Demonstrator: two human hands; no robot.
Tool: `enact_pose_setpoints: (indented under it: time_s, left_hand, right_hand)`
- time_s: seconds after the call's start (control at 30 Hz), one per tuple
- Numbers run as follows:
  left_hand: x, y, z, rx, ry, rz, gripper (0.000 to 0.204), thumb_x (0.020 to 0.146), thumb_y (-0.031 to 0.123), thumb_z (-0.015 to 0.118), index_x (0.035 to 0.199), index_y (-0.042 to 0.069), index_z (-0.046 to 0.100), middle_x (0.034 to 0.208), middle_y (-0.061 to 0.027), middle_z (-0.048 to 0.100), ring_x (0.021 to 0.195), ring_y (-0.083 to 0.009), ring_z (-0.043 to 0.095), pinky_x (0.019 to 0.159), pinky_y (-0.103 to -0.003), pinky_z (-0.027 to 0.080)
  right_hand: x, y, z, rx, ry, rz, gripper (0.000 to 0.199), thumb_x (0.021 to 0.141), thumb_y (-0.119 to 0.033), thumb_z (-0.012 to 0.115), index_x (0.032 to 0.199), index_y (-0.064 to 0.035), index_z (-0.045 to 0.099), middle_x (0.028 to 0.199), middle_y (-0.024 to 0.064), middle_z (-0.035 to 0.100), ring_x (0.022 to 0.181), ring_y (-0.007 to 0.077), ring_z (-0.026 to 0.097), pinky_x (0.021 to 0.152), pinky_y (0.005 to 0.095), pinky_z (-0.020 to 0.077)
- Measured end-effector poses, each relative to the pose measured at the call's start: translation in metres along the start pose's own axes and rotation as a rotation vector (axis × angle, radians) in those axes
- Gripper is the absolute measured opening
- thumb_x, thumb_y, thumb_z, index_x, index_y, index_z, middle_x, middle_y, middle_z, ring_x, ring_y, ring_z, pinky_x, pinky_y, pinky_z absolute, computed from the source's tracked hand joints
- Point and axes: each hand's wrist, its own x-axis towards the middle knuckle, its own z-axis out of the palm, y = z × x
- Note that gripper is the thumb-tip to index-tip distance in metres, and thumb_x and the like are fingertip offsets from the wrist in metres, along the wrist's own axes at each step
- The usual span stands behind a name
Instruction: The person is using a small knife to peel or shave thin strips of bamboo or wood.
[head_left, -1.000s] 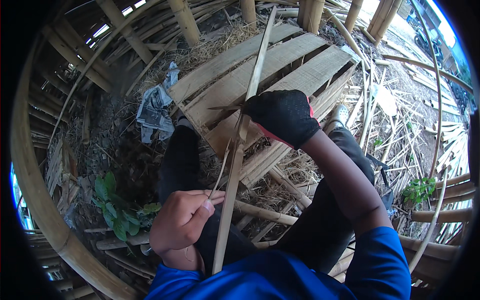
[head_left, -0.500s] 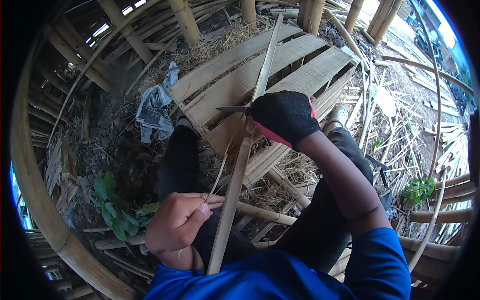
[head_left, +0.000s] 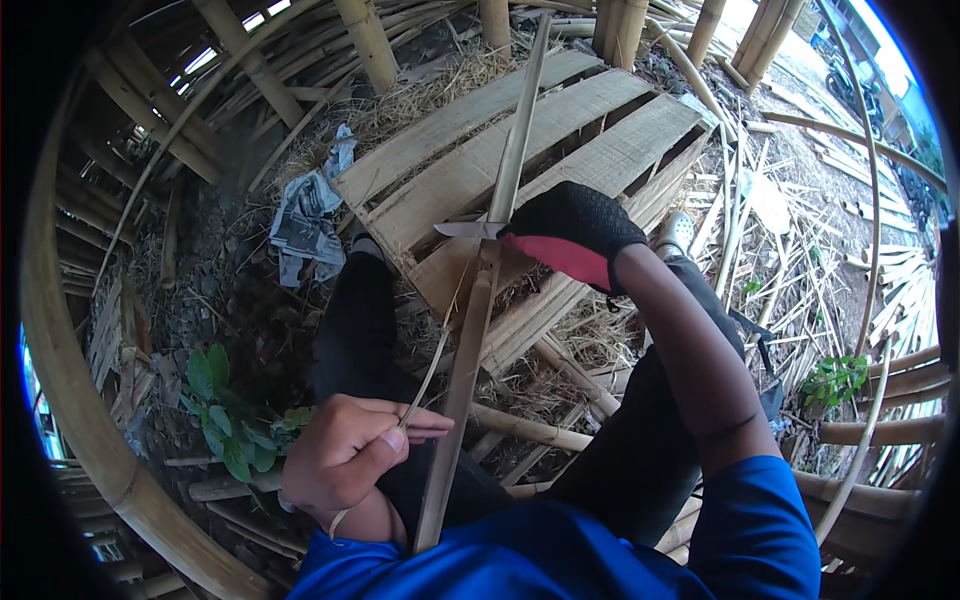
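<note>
Weathered grey wooden slatted pallet (head_left: 480,160) fills 12 o'clock, lying on straw and bamboo offcuts; thick curved bamboo pole (head_left: 70,400) arcs along 9 o'clock; crumpled grey cloth (head_left: 305,215) sits at 10 o'clock beside the pallet; small green leafy plant (head_left: 215,405) at 8 o'clock. Work piece: long pale split bamboo strip (head_left: 478,300), running from the person's lap at 6 o'clock up past the pallet to 12 o'clock, nearly upright in view, held between the black-trousered knees. Short steel knife blade (head_left: 465,229) sits crosswise on the strip at about mid-length, tip pointing to 9 o'clock. A thin pale bamboo sliver (head_left: 432,365) curls off the strip's left edge below the blade, down to the left hand. Judgement: stripping looks roughly half done; the lower half shows a peeled edge, the upper half above the blade looks uncut. Right hand (head_left: 575,235), in a black-and-red work glove, at centre, arm stretched forward from 5 o'clock, fingers curled tight round the knife handle, which is hidden. Left hand (head_left: 350,455), bare, at 7 o'clock close to the body, thumb and forefinger pinching the sliver, other fingers folded in.
</note>
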Motion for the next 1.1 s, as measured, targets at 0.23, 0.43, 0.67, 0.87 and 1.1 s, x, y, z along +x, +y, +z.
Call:
enact_pose_setpoints:
  time_s: [0.23,0.43,0.67,0.87,1.1]
  left_hand:
    - [-0.001,-0.007,0.000,-0.019,0.032,0.021,0.035,0.093,0.008,0.042,0.106,-0.018,0.062,0.098,-0.0297,0.068,0.093,-0.0297,0.071,0.088,-0.035,0.056]
    - [0.006,0.001,0.005,0.024,-0.147,0.071,0.033,0.092,0.010,0.044,0.098,-0.013,0.066,0.096,-0.0289,0.069,0.092,-0.0305,0.072,0.078,-0.033,0.057]
    - [0.005,0.005,0.001,0.127,-0.252,0.161,0.032,0.090,0.010,0.047,0.063,-0.006,0.054,0.082,-0.0276,0.067,0.086,-0.0334,0.073,0.068,-0.036,0.057]
    - [0.013,-0.010,0.005,-0.208,0.419,0.277,0.042,0.090,0.023,0.042,0.051,0.007,0.039,0.077,-0.0302,0.065,0.061,-0.0264,0.067,0.048,-0.027,0.047]
    - [0.023,-0.023,-0.002,-0.321,0.470,0.337,0.042,0.092,0.023,0.040,0.052,0.010,0.036,0.073,-0.0266,0.064,0.061,-0.0275,0.068,0.044,-0.026,0.043]
  right_hand:
    - [0.002,-0.010,0.006,-0.382,0.424,-0.097,0.022,0.088,-0.024,0.060,0.102,-0.0167,0.074,0.094,0.0063,0.071,0.080,0.0249,0.069,0.072,0.0387,0.0549]
    - [0.004,0.035,0.002,0.287,-0.175,-0.112,0.033,0.098,-0.025,0.053,0.125,-0.0105,0.064,0.103,0.0094,0.069,0.094,0.0180,0.062,0.085,0.0307,0.0474]
    - [0.007,-0.003,0.017,-0.372,0.450,-0.142,0.021,0.087,-0.022,0.060,0.100,-0.0166,0.075,0.096,0.0063,0.072,0.085,0.0279,0.069,0.072,0.0379,0.0555]
    - [-0.010,0.003,-0.018,0.297,-0.001,0.215,0.041,0.087,-0.047,0.065,0.101,-0.0102,0.076,0.078,0.0102,0.069,0.071,0.0222,0.064,0.067,0.0333,0.0496]
    - [-0.028,0.021,-0.049,0.302,-0.076,0.318,0.051,0.083,-0.052,0.071,0.102,-0.0045,0.074,0.074,0.0077,0.064,0.068,0.0150,0.055,0.068,0.0316,0.0467]
